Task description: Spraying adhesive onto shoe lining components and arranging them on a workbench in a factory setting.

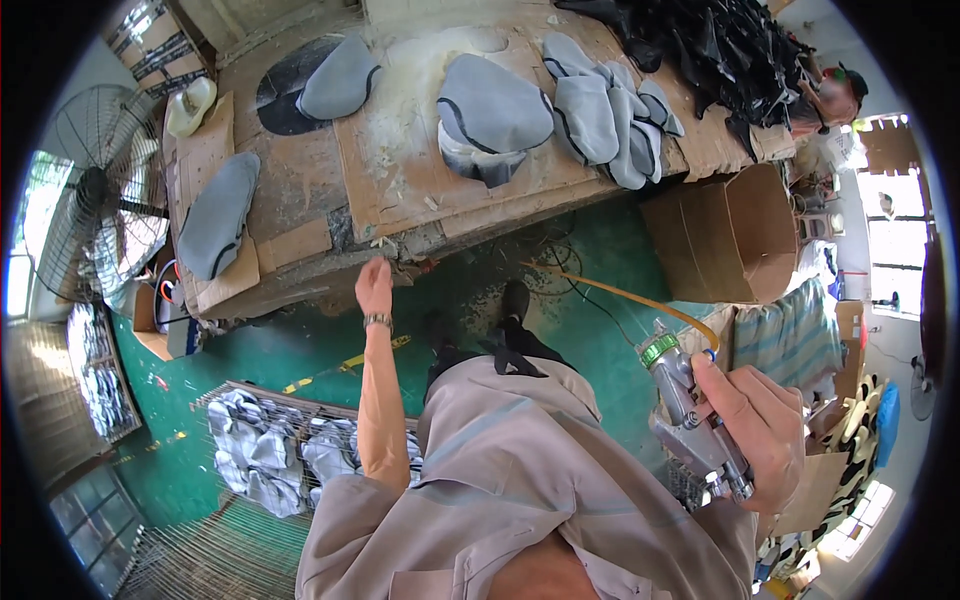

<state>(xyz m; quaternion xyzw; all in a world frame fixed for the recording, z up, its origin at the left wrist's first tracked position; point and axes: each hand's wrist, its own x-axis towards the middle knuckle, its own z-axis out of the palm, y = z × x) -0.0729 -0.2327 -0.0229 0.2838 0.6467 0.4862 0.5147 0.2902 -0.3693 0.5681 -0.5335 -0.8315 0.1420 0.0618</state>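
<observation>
In my right hand (752, 425) is a metal spray gun (690, 410) with a green ring, raised on the right side; my fingers wrap round its grip. A yellow hose (640, 296) runs near it toward the floor by the bench. My left hand (375, 288), with a metal watch band at the wrist, is at the front edge of the workbench (290, 200), fingers curled together and nothing visible in them. On the bench lie grey padded fabric pieces with dark edging: one in the middle (495, 100), one at back left (340, 80), one at far left (220, 215), and an overlapping group (590, 118) at right.
Black material (690, 50) is heaped at the bench's back right. A cardboard box (725, 240) stands on the right, a large fan (95, 190) on the left. Behind me, a wire rack (255, 450) carries pale pieces. Another person (835, 98) is at far right.
</observation>
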